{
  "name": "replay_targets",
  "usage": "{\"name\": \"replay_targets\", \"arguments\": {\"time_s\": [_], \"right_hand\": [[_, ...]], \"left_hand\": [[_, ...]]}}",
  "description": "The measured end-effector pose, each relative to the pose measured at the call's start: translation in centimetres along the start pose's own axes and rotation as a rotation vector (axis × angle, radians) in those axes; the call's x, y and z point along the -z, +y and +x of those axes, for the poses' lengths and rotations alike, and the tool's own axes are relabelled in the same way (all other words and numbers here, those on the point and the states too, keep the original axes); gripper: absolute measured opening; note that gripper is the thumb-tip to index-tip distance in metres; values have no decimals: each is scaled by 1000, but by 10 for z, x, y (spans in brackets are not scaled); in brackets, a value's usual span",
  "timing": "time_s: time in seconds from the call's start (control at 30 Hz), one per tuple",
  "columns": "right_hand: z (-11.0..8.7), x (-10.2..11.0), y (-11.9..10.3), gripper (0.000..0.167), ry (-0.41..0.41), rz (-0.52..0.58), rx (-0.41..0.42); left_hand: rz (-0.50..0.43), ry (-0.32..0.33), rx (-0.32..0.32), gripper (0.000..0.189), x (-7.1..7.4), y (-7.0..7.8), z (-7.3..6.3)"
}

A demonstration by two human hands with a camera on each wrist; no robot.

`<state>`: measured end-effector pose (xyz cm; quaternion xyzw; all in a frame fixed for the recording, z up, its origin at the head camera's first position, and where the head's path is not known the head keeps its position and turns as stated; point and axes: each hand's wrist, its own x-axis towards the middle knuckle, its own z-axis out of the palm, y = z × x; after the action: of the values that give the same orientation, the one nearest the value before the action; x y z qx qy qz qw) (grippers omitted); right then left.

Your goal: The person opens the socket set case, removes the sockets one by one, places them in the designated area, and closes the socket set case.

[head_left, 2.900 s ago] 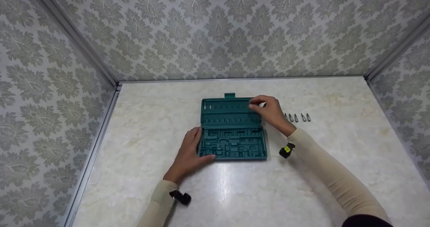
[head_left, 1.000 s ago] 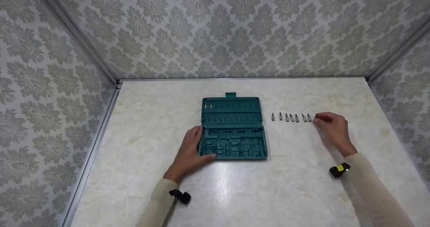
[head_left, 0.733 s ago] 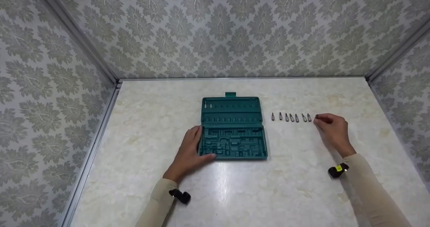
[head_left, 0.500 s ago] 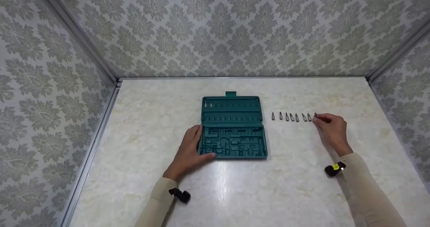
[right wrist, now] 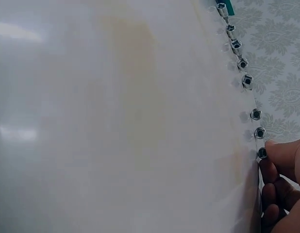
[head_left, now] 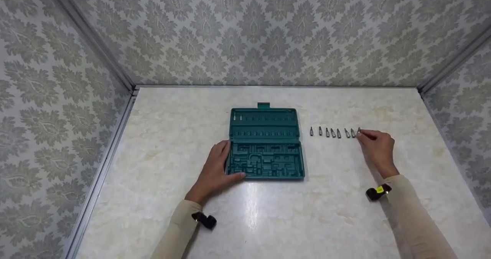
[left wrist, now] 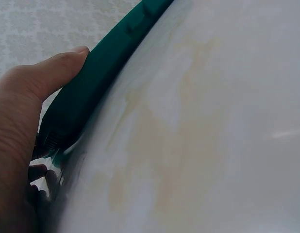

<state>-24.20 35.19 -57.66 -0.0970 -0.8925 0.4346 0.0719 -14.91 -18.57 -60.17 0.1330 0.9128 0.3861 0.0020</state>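
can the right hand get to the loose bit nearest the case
Probably yes: nothing covers that loose bit, though the right hand pinches the rightmost bit and may need freeing.

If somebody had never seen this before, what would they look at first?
Probably the open green case near the middle of the table, with the left hand gripping its near left corner. Next, the row of small shiny metal pieces to its right, with the right hand pinching the rightmost one. The wall behind, covered in big leafy shapes, stands out too.
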Motion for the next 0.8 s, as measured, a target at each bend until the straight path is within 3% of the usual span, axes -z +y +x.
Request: {"name": "replay_targets", "arguments": {"time_s": [0.53, 0.67, 0.8], "right_hand": [[-1, -5, 2, 39, 21, -13, 40], [0, -7, -2, 44, 11, -4, 25], [-1, -9, -12, 46, 57, 0, 9]], "left_hand": [[-16, -4, 9, 125, 0, 0, -2], [-4, 6, 5, 125, -1, 0, -1], [-6, 2, 0, 126, -2, -2, 0]]}}
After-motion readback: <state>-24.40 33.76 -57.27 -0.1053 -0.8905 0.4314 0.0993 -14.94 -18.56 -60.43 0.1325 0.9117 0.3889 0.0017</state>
